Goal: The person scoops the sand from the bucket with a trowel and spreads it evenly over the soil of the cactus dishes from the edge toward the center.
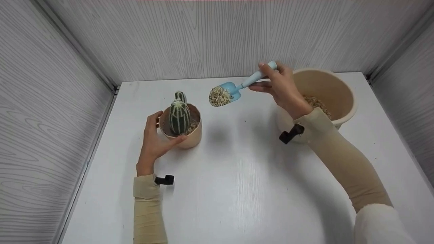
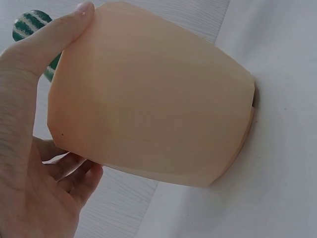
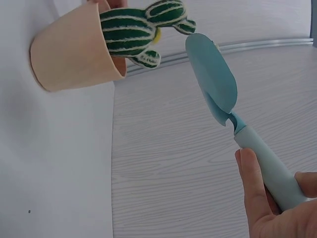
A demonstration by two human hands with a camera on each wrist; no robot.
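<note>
1. The left hand (image 1: 153, 140) curls round the beige pot (image 1: 184, 134), thumb on the near rim, fingers on the left wall; the pot stands left of the worktop's (image 1: 217, 189) middle.
2. A striped cactus (image 1: 179, 115) stands upright in the pot (gravel at its base).
3. The right hand (image 1: 283, 88) grips the blue scoop (image 1: 234, 90) by its handle, held in the air between pot and bucket (image 1: 334, 93), its blade heaped with gravel (image 1: 219, 96).
4. The bucket sits near the far right corner.

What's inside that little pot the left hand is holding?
A striped green cactus stands in the pot, with some gravel beside it. How deep the gravel goes is hidden by the pot's wall.
</note>
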